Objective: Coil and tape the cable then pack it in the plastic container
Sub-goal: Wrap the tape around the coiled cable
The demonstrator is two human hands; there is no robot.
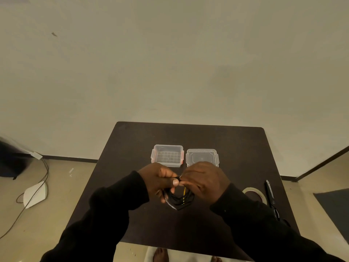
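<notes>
Here we hold our two hands together just below the centre of the frame, over the dark table (132, 148). Both forearms, in black sleeves, rise from the lower corners and converge. Our left hand (157, 181) is curled, knuckles up, its thumb and fingers pinched closed on the top of the coiled black cable (178, 198). Our right hand (204, 178) faces it, back of the hand upward, fingertips meeting the left thumb at the same spot on the coil; it too is closed on the cable. The loops hang below the hands, with a yellow strand among them. Just above the hands in the frame, the open plastic container (167, 156) sits beside its lid (202, 157). At lower right lie a tape roll (255, 192) and scissors (271, 197).
</notes>
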